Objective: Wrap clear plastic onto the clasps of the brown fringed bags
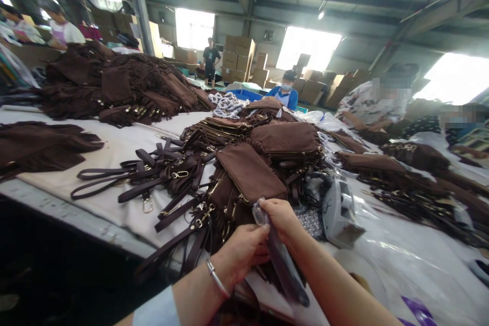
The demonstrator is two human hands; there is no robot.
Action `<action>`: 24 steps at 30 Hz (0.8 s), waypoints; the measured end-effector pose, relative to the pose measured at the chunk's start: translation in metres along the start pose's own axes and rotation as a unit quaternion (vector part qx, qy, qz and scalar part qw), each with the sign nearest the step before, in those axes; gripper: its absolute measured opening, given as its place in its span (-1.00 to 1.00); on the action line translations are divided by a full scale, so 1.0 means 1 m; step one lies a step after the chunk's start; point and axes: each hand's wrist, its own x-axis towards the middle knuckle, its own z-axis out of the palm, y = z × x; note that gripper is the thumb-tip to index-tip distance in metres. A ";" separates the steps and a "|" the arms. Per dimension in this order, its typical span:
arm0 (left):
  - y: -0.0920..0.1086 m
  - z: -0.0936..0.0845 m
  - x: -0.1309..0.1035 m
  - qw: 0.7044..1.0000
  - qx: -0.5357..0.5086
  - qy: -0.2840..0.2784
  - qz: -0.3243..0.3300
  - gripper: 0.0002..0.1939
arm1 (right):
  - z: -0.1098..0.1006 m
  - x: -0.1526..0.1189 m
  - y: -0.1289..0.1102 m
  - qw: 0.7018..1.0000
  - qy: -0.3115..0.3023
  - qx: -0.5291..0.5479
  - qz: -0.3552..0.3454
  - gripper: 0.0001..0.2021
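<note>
A long, dark strap in a thin, clear wrapping (284, 260) hangs slantwise between my hands, its lower end pointing toward me. My left hand (244, 249), with a silver bangle at the wrist, pinches it from the left near its top. From the right, my right hand (281, 218) grips the upper end, where the wrapping bunches up pale. Just beyond my fingers lies a brown fringed pouch (250, 170) with a gold zipper, on top of a stack of similar pouches (286, 137). Dark wrist straps (153, 178) with metal clips spread out to the left.
A large heap of brown fringed pieces (114, 81) covers the back left of the table. A white tape dispenser (338, 209) stands to the right, beside clear plastic bags (401, 254). More brown pouches (374, 163) lie at right. Several people work around the table.
</note>
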 end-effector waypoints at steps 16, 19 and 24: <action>-0.011 0.011 0.009 0.980 0.117 0.083 0.140 -0.75 | 0.008 -0.003 -0.005 0.997 -0.054 0.051 0.033 -0.83; -0.011 0.011 0.006 0.987 0.083 0.057 0.122 -0.75 | 0.013 0.001 -0.006 0.995 -0.028 0.087 0.034 -0.79; -0.010 0.000 -0.013 0.999 -0.021 -0.029 0.028 -0.67 | 0.015 0.002 -0.017 0.990 -0.024 0.138 0.032 -0.74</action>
